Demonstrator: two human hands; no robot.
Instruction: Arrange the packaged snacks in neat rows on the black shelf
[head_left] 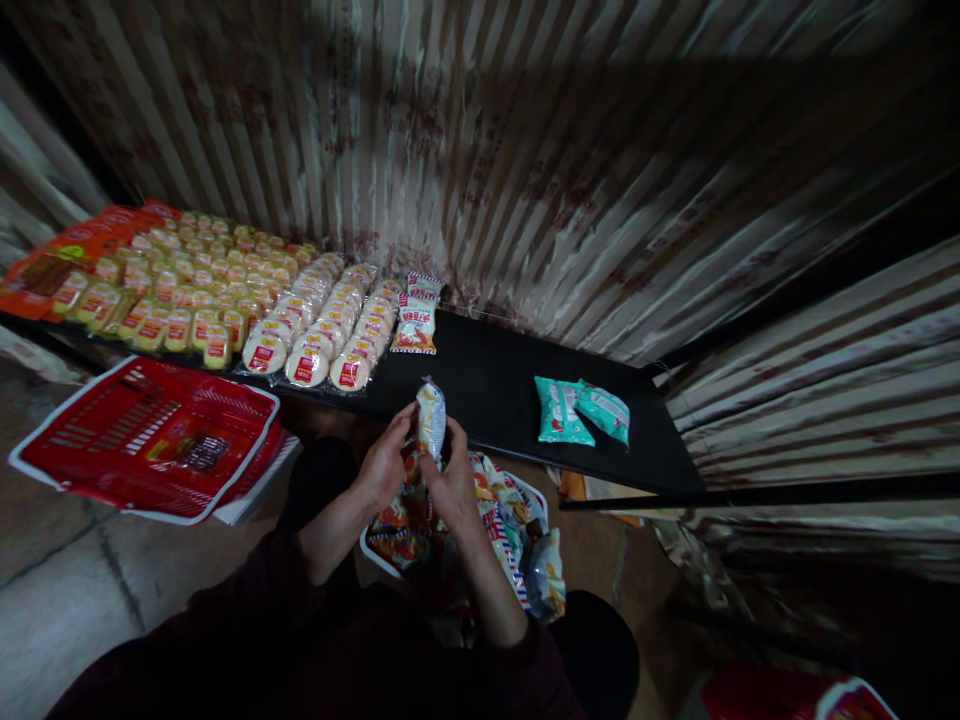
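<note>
The work surface is a long black shelf (pixel 487 385), flat and smooth, set low above a floor of stone-coloured tiles (pixel 67 570). A pleated, patterned curtain (pixel 480 150) hangs behind it and continues around the right end, where a dark horizontal bar (pixel 750 496) crosses. Lighting is dim.

Shelf layout, left to right: orange bags (pixel 67 262) at the far end; closely set rows of small yellow packs (pixel 178 325); three columns of round wrapped cakes (pixel 307 360), overlapping front to back; one short column of white-and-red packets (pixel 415 325). A bare black section follows, then two teal packets (pixel 564 411) side by side, touching, near the right end.

The held packet (pixel 431 420) stands roughly upright at the front edge of the shelf, above a filled basket (pixel 366 545) with a white rim. The left hand (pixel 386 462) grips its left side with the fingertips; the right hand (pixel 454 487) closes on the lower right, thumb against the wrapper. A red basket (pixel 247 440) sits on the floor at left, near the shelf.
</note>
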